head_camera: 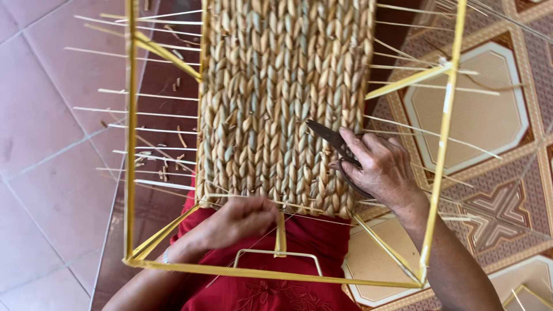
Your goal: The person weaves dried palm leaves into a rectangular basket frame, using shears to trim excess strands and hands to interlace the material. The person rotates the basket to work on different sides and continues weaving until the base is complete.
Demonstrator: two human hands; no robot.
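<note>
Right hand (pixel 383 167) wrapped round dark scissors (pixel 331 141), blades barely parted, tips resting on woven panel (pixel 282 98). Left hand (pixel 239 222) pressed on panel's bottom edge inside yellow frame (pixel 131 144), fingers curled, can't tell if pinching anything. Risky bit imo: tips sitting right on braid, so could nick good strand instead of stray end, then weave loosens.

The right hand (pixel 383 167) grips dark scissors (pixel 334 144), blades lying on the woven straw panel (pixel 282 98) just left of it. The left hand (pixel 239 222) rests at the panel's near edge (fingers curled under), inside a yellow frame (pixel 131 132) above pale floor tiles (pixel 52 144).
</note>
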